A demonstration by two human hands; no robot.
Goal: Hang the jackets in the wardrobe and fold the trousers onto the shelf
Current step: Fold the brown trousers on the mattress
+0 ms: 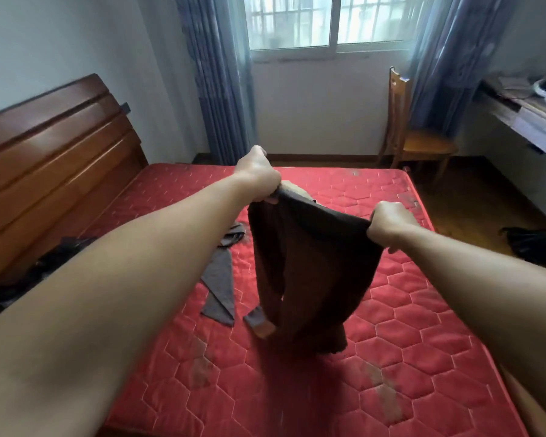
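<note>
A dark brown pair of trousers (312, 272) hangs in the air over the red mattress (407, 326), held up by its waistband. My left hand (257, 173) grips the waistband's left end and my right hand (391, 223) grips its right end. The legs dangle down and their lower ends touch the mattress. A grey garment (221, 279) lies flat on the mattress to the left of the trousers, partly hidden behind them. A dark garment (44, 266) lies heaped at the head of the bed by the headboard. No wardrobe is in view.
A wooden headboard (54, 146) stands on the left. A wooden chair (416, 140) sits by the window and curtains. A desk (524, 115) juts from the right wall. A black bag (533, 244) lies on the floor to the right of the bed.
</note>
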